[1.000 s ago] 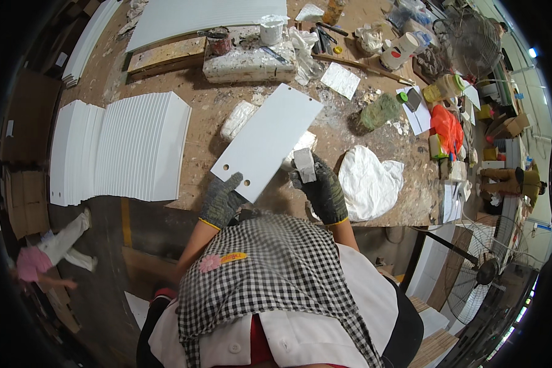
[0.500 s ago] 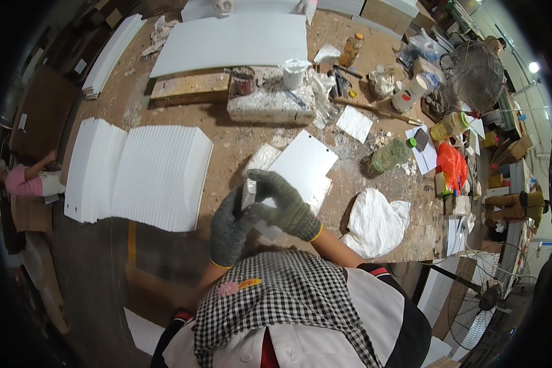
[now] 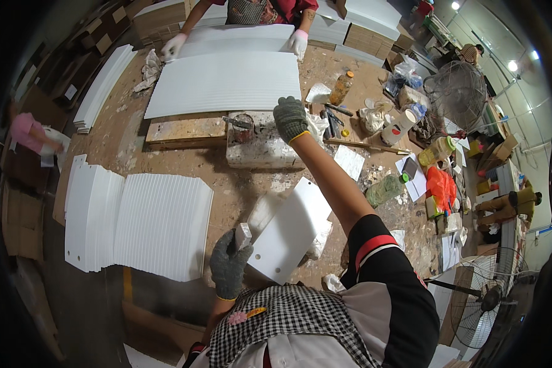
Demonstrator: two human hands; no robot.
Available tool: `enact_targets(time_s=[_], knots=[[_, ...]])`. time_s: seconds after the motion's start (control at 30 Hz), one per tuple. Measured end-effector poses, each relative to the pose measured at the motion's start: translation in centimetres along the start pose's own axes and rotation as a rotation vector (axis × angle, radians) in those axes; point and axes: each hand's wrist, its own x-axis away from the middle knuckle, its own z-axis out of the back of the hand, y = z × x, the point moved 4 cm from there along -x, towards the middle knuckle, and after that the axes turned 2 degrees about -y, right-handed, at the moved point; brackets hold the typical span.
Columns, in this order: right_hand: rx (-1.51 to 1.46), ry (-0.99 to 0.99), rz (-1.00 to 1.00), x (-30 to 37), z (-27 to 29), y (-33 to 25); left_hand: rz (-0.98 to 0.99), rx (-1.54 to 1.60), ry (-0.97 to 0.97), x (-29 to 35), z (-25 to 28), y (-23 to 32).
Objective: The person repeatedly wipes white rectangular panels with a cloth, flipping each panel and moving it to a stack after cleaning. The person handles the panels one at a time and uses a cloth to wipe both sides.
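My left hand (image 3: 228,270), in a grey knit glove, is closed round a small whitish block (image 3: 243,235) near the table's front edge. Beside it lies a white panel (image 3: 288,236) with small holes, propped on white wrapped blocks (image 3: 267,210). My right arm stretches forward across the table. At its end my right hand (image 3: 291,118), gloved in grey-green, has its fingers curled at the right end of a paint-stained white block (image 3: 260,158). Whatever the fingers hold is hidden beneath the glove. A dark, stained pot (image 3: 242,127) with a brush across it stands to its left.
Stacked white slats (image 3: 162,221) lie at left. Across the table a person in white gloves (image 3: 298,44) handles a broad white panel stack (image 3: 224,86). Bottles, including a green-capped one (image 3: 386,190), a red bag (image 3: 440,184) and a fan (image 3: 460,95) crowd the right.
My right hand has left the small block and reached forward to the stained white block. The left hand keeps the small block. The view has tilted up, showing more of the person opposite.
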Motion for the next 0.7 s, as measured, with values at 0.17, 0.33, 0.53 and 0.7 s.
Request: enact_targets(time_s=[0.17,0.33,0.53,0.7], knots=[[-0.010,0.085,0.027,-0.9,2.2,2.1,-0.018,0.071,0.023,-2.7,1.1,0.0],[-0.551,0.151,-0.195,0.0,5.8,9.5,-0.295,-0.073,0.092,-7.7,1.3,2.1],[-0.501,-0.136,-0.062,1.8,2.4,9.0,-0.534,-0.367,0.008,-12.1,-2.3,5.6],[-0.511,-0.190,0.005,1.0,0.7,9.4,-0.602,-0.438,-0.064,-16.0,-5.7,6.5]])
